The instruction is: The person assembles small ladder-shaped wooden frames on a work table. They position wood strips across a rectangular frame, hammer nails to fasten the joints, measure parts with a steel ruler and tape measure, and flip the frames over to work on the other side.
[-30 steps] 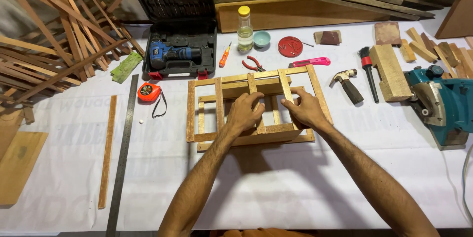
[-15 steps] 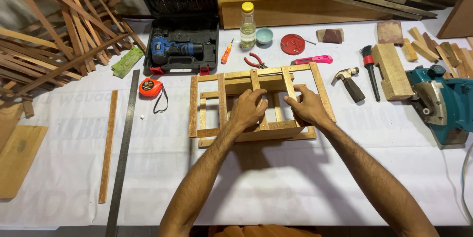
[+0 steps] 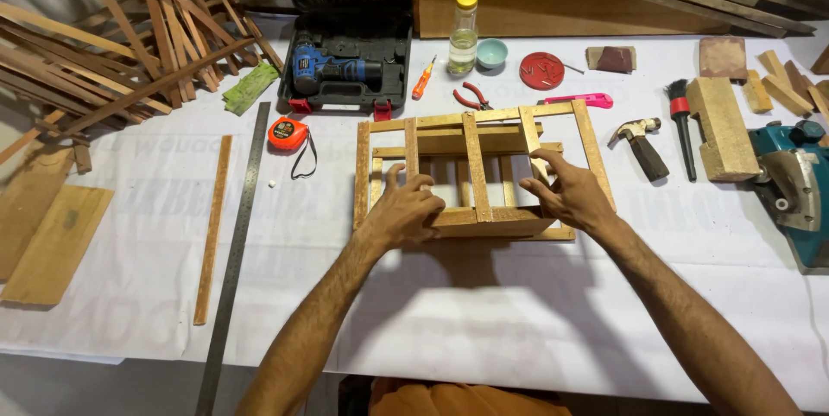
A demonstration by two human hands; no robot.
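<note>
A small crate of light wooden slats (image 3: 477, 135) stands in the middle of the white-covered table (image 3: 484, 321). My left hand (image 3: 406, 209) grips its near left side, with the fingers hooked over the front rail. My right hand (image 3: 572, 191) holds the near right side, thumb and fingers pinching a slat. Both hands touch the crate and carry nothing else.
Behind the crate lie a drill in its black case (image 3: 350, 70), a bottle (image 3: 464, 31), a small bowl (image 3: 491, 53), a red lid (image 3: 541, 70), pliers (image 3: 471, 98) and a hammer (image 3: 639, 144). A steel ruler (image 3: 242, 234), wood strip (image 3: 213, 226) and tape measure (image 3: 287, 133) lie left; a power planer (image 3: 794, 183) right.
The view has shifted slightly. My hands have adjusted their hold on the crate's near side; the crate sits in nearly the same spot.
</note>
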